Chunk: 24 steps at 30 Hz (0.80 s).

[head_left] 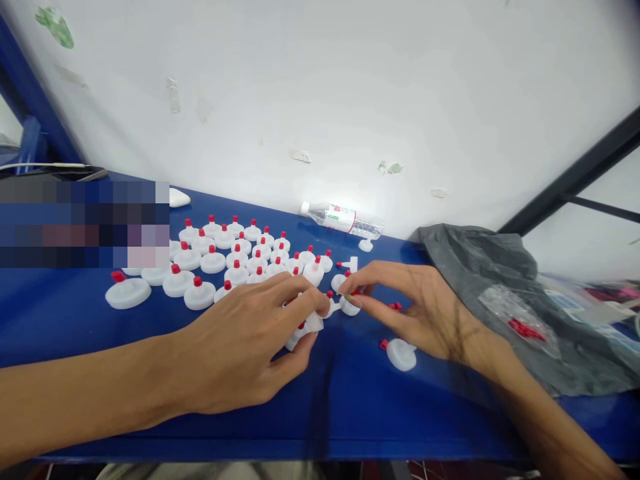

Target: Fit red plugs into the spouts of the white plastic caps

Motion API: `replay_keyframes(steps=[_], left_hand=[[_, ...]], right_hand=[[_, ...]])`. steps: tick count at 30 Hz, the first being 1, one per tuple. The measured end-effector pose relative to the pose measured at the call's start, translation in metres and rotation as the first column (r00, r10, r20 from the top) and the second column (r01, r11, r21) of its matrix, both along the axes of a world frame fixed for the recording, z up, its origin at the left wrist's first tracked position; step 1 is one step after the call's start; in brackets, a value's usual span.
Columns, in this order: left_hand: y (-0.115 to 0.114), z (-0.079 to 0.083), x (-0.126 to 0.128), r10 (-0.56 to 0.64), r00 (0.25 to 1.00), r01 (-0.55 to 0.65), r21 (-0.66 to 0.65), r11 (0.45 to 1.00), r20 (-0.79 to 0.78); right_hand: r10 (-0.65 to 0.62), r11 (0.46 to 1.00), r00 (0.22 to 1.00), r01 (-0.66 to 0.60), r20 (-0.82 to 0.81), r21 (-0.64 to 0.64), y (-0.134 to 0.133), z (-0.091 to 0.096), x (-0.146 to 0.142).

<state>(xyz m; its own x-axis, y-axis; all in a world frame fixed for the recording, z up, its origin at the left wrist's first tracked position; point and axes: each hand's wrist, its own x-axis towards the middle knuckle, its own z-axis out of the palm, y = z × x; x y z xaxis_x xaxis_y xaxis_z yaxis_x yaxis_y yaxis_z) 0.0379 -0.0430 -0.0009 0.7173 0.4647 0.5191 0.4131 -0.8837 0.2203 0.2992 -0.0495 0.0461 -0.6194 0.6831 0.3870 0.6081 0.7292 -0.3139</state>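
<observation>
My left hand [260, 333] is closed round a white plastic nozzle cap [313, 323], its thin spout pointing right. Close to that spout, my right hand [420, 303] has thumb and forefinger pinched together; a bit of red shows by the fingertips, but I cannot make out what they hold. Several white round nozzle caps with red tips [198, 293] stand in a cluster left of and behind my left hand. Below my right hand lies a white nozzle cap [401, 355] on its side, a red tip [384, 345] beside it. Loose red tips [395, 307] lie partly behind the right fingers.
A clear plastic bottle [343, 219] lies along the white wall. A grey plastic bag [475, 260] covers the right of the blue table [280, 427], with a clear bag of red tips [523, 323] on it. A blurred-out patch [85, 223] hides the left back.
</observation>
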Motion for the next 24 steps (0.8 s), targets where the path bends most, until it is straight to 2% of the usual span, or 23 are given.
replay_keyframes(steps=[9,17,20,24], left_hand=[[0.0,0.001,0.0,-0.008,1.0,0.008,-0.001,1.0,-0.009],[0.0,0.001,0.0,-0.009,1.0,0.009,0.006,1.0,-0.026],[-0.001,0.001,-0.001,-0.009,0.999,0.009,0.006,1.0,-0.041],[-0.002,0.001,0.0,-0.004,0.999,0.004,0.012,1.0,-0.054]], right_hand=[[0.014,1.0,0.999,-0.014,-0.049,-0.005,0.0,0.0,-0.001],[-0.04,0.992,0.978,0.063,-0.204,0.109,-0.004,0.004,-0.006],[-0.077,0.992,0.954,0.103,-0.29,0.076,-0.005,0.003,-0.008],[-0.083,0.996,0.93,0.083,-0.357,-0.015,-0.005,0.0,-0.011]])
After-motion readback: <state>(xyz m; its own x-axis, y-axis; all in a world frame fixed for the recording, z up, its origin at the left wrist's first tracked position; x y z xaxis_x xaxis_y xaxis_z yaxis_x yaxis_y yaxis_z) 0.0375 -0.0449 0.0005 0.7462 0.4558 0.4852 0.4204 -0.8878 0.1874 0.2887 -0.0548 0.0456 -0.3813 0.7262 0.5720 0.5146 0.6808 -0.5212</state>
